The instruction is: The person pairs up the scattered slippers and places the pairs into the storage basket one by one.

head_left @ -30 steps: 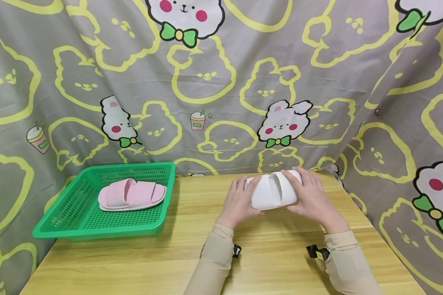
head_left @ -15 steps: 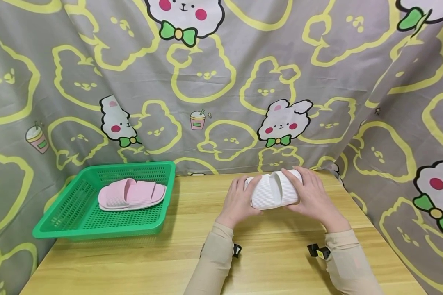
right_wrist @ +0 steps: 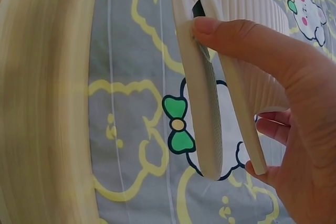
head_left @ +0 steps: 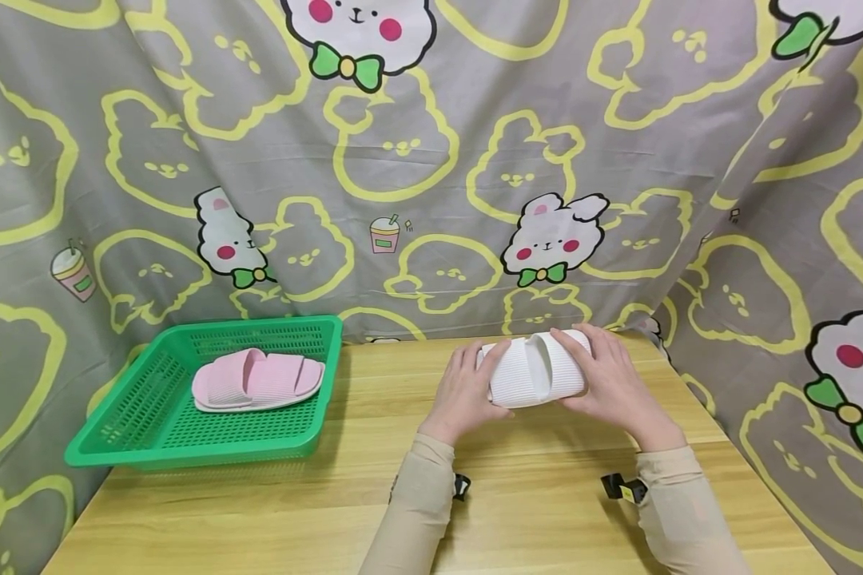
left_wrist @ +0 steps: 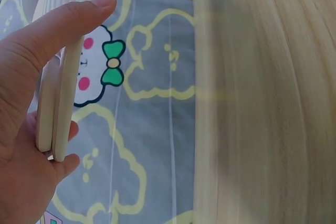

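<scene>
Both my hands hold a pair of white slippers [head_left: 512, 379] with ribbed straps, one at each end, above the far right part of the table. My left hand [head_left: 460, 395] grips the left end, its thumb along one side and fingertips round the other. In the left wrist view, two sole edges [left_wrist: 64, 103] lie close together in that grip. The right end is in my right hand [head_left: 614, 387]. Seen from the right wrist, the slippers [right_wrist: 205, 114] stand apart at this end, with the thumb tip in the gap between them.
A green perforated basket [head_left: 201, 458] stands on the left of the wooden table [head_left: 374, 511], with pink slippers [head_left: 273, 379] inside it. Behind and to the right hangs a grey curtain [head_left: 431, 216] with yellow cartoon outlines. Black wrist camera mounts [head_left: 622, 488] stick out below the forearms.
My right hand has shifted very slightly to the right, still gripping its end of the white slippers. The left hand, basket and pink slippers stay in place.
</scene>
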Demonstrator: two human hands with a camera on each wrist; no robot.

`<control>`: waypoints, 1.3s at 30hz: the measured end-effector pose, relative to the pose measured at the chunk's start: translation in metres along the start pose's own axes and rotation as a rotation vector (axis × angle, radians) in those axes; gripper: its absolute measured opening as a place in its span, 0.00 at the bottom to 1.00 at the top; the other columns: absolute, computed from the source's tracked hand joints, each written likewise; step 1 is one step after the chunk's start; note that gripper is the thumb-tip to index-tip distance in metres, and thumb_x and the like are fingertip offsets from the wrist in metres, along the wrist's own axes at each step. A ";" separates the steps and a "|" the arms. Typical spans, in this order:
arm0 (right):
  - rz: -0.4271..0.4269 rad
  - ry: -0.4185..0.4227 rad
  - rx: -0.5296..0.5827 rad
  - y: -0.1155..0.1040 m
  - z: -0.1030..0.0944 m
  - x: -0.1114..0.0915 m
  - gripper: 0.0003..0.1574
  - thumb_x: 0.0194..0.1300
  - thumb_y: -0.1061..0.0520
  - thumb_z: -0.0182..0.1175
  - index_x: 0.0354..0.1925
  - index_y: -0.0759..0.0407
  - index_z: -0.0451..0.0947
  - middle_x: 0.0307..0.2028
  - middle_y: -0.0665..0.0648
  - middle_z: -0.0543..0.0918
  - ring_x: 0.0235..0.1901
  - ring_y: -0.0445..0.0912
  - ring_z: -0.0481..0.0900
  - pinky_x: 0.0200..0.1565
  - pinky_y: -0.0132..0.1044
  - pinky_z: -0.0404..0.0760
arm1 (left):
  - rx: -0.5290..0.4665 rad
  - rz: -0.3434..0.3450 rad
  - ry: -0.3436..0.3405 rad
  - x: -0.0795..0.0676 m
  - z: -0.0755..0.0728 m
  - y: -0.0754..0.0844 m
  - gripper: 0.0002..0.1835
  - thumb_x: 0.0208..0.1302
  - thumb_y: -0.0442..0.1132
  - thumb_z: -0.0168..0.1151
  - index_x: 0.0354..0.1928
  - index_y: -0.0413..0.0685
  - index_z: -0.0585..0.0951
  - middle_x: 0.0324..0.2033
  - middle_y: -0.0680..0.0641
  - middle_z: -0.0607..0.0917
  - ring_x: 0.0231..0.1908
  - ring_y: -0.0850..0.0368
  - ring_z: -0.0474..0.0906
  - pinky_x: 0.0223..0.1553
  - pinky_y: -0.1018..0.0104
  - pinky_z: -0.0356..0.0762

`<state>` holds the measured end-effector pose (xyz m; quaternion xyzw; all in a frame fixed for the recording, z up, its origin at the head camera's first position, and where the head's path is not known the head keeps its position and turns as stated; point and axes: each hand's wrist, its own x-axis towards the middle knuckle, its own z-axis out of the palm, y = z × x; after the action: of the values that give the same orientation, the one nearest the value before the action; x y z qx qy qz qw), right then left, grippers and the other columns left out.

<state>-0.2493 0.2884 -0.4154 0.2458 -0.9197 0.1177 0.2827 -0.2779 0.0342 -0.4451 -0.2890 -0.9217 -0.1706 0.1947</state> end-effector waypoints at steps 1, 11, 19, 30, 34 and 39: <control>0.000 0.001 0.003 0.000 0.000 0.000 0.70 0.28 0.47 0.83 0.71 0.47 0.61 0.63 0.67 0.64 0.61 0.63 0.62 0.61 0.65 0.63 | 0.004 0.000 -0.003 0.000 0.000 0.000 0.64 0.31 0.63 0.81 0.74 0.68 0.55 0.64 0.45 0.69 0.61 0.49 0.66 0.64 0.59 0.69; 0.007 -0.002 0.003 0.001 0.000 -0.001 0.69 0.29 0.47 0.83 0.70 0.47 0.61 0.63 0.67 0.63 0.62 0.62 0.61 0.61 0.65 0.63 | -0.027 0.010 -0.010 0.001 -0.004 0.000 0.63 0.34 0.65 0.79 0.74 0.68 0.55 0.67 0.47 0.65 0.65 0.50 0.63 0.68 0.58 0.65; 0.019 0.005 -0.003 0.002 0.000 -0.002 0.70 0.29 0.46 0.83 0.70 0.46 0.61 0.64 0.67 0.63 0.62 0.63 0.61 0.60 0.66 0.64 | -0.088 0.028 0.007 0.002 -0.007 -0.001 0.59 0.36 0.63 0.79 0.73 0.66 0.59 0.67 0.48 0.65 0.67 0.50 0.61 0.70 0.56 0.62; 0.026 0.017 -0.011 0.003 0.000 -0.002 0.70 0.28 0.47 0.83 0.70 0.47 0.62 0.63 0.69 0.64 0.61 0.63 0.62 0.59 0.65 0.64 | -0.133 0.026 0.028 0.003 -0.014 -0.001 0.55 0.40 0.61 0.78 0.72 0.62 0.62 0.67 0.47 0.67 0.68 0.51 0.62 0.71 0.57 0.62; 0.033 0.014 -0.014 0.003 -0.001 -0.002 0.70 0.28 0.46 0.83 0.70 0.47 0.61 0.63 0.70 0.64 0.61 0.63 0.62 0.59 0.65 0.64 | -0.143 0.034 0.044 0.002 -0.016 -0.002 0.53 0.42 0.60 0.78 0.71 0.60 0.64 0.67 0.47 0.68 0.68 0.50 0.63 0.70 0.57 0.64; 0.038 0.013 -0.014 0.004 -0.002 -0.002 0.70 0.28 0.46 0.83 0.70 0.47 0.61 0.63 0.69 0.63 0.61 0.63 0.61 0.59 0.65 0.64 | -0.162 0.033 0.048 0.001 -0.019 -0.004 0.49 0.44 0.59 0.77 0.70 0.59 0.66 0.66 0.47 0.70 0.67 0.50 0.65 0.69 0.57 0.66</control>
<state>-0.2492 0.2933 -0.4154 0.2255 -0.9232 0.1182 0.2880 -0.2760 0.0233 -0.4291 -0.3145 -0.8952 -0.2482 0.1954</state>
